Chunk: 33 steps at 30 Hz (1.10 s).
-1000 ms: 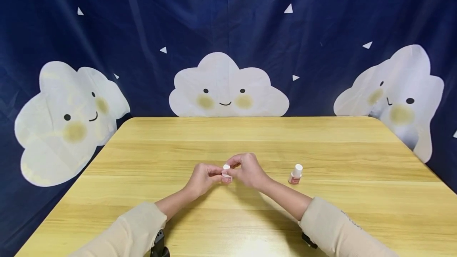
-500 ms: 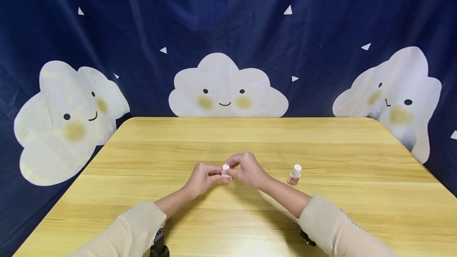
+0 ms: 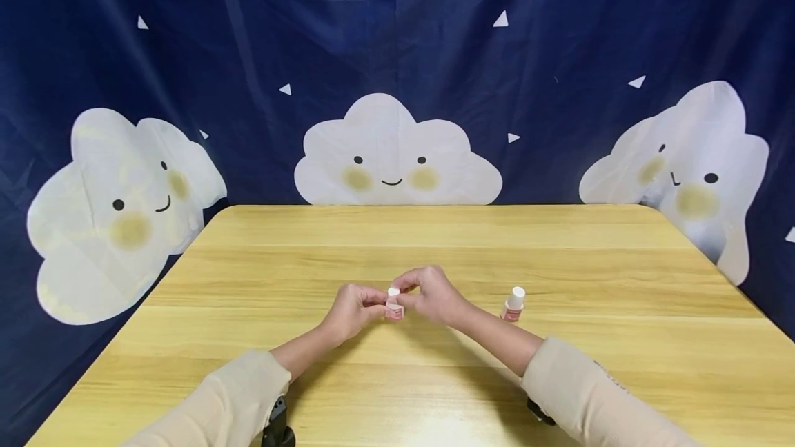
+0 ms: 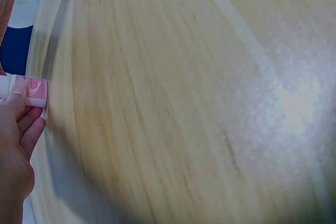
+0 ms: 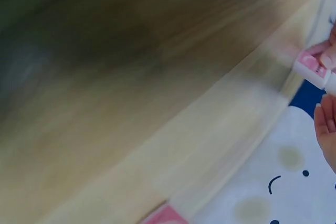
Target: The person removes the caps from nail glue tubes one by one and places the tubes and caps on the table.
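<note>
A small white bottle with a pink label (image 3: 395,313) stands upright between both hands at the middle of the table. My left hand (image 3: 351,310) pinches its body between thumb and fingers. From the other side my right hand (image 3: 433,296) has thumb and fingertips at the white cap (image 3: 394,291), gripping it. The left wrist view shows the left thumb across the pink label of the bottle (image 4: 38,92). In the right wrist view, the right hand (image 5: 327,135) is partly cut off at the edge, beside the bottle (image 5: 311,71).
A second bottle of the same kind (image 3: 513,305), its white cap on, stands upright to the right of the hands, close to the right forearm. The wooden table (image 3: 279,226) ends at a dark blue curtain (image 3: 447,33) printed with smiling clouds.
Almost nothing differs: both hands stay at the same bottle in the same place, and the second bottle has not moved. The head view shifts very slightly.
</note>
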Each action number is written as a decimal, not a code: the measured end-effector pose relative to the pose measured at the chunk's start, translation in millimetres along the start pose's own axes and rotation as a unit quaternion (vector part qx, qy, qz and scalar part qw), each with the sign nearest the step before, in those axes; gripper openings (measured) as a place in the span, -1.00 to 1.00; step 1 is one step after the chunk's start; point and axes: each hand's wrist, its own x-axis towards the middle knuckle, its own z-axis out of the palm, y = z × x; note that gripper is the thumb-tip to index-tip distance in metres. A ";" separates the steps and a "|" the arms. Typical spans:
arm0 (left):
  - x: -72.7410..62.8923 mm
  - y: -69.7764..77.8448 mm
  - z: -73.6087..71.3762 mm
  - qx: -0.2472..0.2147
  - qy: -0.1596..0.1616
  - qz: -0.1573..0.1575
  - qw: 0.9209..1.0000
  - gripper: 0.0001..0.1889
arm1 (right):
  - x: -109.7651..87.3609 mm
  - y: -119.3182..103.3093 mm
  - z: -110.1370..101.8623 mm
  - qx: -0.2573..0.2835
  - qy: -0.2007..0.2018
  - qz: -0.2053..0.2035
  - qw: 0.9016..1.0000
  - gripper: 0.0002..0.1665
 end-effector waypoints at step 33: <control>-0.1 -5.1 0.8 -0.026 -0.010 0.008 1.000 -0.83 | -2.3 -6.2 13.2 0.017 0.082 0.051 0.995 -0.95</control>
